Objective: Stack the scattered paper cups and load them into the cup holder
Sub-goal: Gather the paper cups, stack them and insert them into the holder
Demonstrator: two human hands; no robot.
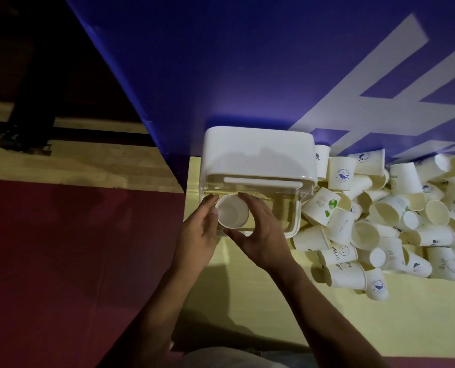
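Fingers of my left hand [200,231] and right hand [262,235] clamp an upright cup [232,211], mouth up, at the left end of the cup holder [258,155]; the loose cups [385,212] lie rightward, nearer my right hand.

A pale yellow table [261,301] carries a clear cup holder [258,155] with a white lid at its 11 o'clock corner. Just beside the holder, a heap of loose paper cups [396,219], mostly tipped over, spreads toward 3 o'clock.
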